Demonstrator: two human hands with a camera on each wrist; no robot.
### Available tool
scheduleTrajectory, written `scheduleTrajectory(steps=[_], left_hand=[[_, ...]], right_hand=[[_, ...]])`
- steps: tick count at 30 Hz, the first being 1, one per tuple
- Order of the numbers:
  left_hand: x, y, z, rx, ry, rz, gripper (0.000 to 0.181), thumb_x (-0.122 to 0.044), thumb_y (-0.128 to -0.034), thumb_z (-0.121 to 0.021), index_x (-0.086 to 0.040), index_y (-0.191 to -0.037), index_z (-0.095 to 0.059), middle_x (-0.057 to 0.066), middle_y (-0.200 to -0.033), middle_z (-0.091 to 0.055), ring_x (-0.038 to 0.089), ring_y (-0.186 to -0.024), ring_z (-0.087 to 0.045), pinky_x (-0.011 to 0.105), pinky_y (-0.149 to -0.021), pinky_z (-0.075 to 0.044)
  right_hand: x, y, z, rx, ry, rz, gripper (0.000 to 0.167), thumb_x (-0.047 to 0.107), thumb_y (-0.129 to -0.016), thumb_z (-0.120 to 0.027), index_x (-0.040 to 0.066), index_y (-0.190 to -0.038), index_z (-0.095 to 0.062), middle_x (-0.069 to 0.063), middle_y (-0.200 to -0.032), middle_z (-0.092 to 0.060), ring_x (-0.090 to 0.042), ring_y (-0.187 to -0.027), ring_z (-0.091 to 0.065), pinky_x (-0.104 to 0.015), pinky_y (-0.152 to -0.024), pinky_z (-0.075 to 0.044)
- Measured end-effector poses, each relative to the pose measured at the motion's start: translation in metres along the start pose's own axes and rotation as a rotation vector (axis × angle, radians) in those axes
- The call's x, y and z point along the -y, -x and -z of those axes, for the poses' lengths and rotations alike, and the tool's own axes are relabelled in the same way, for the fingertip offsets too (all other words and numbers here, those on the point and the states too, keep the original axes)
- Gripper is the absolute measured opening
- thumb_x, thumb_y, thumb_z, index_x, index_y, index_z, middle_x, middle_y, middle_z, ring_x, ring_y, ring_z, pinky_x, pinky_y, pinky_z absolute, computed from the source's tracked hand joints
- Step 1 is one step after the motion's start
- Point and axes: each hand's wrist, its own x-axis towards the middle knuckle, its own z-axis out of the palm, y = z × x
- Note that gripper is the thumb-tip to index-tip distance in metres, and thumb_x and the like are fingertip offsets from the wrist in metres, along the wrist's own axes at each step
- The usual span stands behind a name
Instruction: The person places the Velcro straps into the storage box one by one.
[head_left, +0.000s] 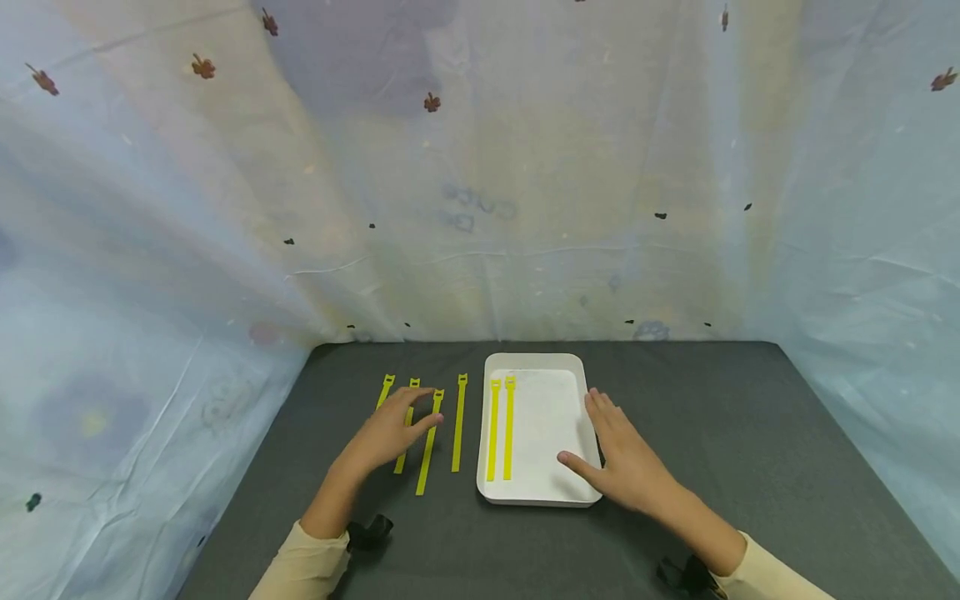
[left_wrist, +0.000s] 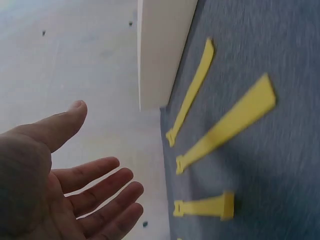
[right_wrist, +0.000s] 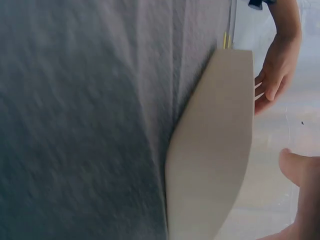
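My left hand [head_left: 392, 429] hovers over several yellow slotted straps [head_left: 459, 425] laid out on the dark cloth. Its fingers are relaxed and apart, with nothing held, as the left wrist view also shows: the hand [left_wrist: 62, 205] stands clear of a nearby yellow strap [left_wrist: 227, 125]. To the right of those straps lies a white tray [head_left: 534, 361]. Inside it, along the left side, two yellow straps [head_left: 509, 429] rest side by side. Beside the tray's right edge is my right hand [head_left: 633, 467], fingers straight and thumb spread over the rim; whether it touches the tray I cannot tell.
Dark grey cloth [head_left: 720, 433] covers the table. A pale patterned curtain [head_left: 525, 167] rises behind and along both sides. Black bands [head_left: 370, 533] sit at the wrists. From the right wrist, the tray's outer wall [right_wrist: 215, 135] fills the middle of the view.
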Motion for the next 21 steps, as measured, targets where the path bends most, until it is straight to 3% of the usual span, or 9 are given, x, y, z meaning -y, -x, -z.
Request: scheduleTrajectory(steps=[4,12,21], left_hand=[[0.017,-0.005,0.009,0.003,0.019,-0.007,0.065,-0.042,-0.1076,-0.067,-0.005,-0.158,-0.051,0.020,-0.159,-0.050,0.044,-0.138,-0.055,0.063,-0.105,-0.052],[0.044,-0.014,0.025,0.013,0.077,0.035,0.058,-0.036,-0.1084,-0.068,-0.004,-0.155,-0.053,0.023,-0.153,-0.052,0.040,-0.130,-0.060,0.054,-0.094,-0.059],[0.069,-0.026,0.037,-0.012,0.054,0.041,0.051,-0.030,-0.1094,-0.067,-0.002,-0.151,-0.057,0.024,-0.150,-0.056,0.044,-0.129,-0.060,0.059,-0.098,-0.056]], right_hand=[[0.002,0.006,-0.005,0.003,0.040,0.016,0.114,0.073,-0.097,-0.063,-0.006,-0.168,-0.021,-0.021,-0.177,-0.018,-0.042,-0.163,-0.020,-0.063,-0.129,-0.022],[0.006,0.013,-0.009,-0.007,0.081,0.020,0.119,0.076,-0.095,-0.065,-0.007,-0.168,-0.020,-0.023,-0.177,-0.017,-0.042,-0.164,-0.018,-0.061,-0.130,-0.022],[0.006,0.018,-0.021,0.015,0.078,0.006,0.123,0.079,-0.093,-0.064,-0.007,-0.168,-0.018,-0.025,-0.177,-0.015,-0.042,-0.164,-0.018,-0.059,-0.130,-0.022]])
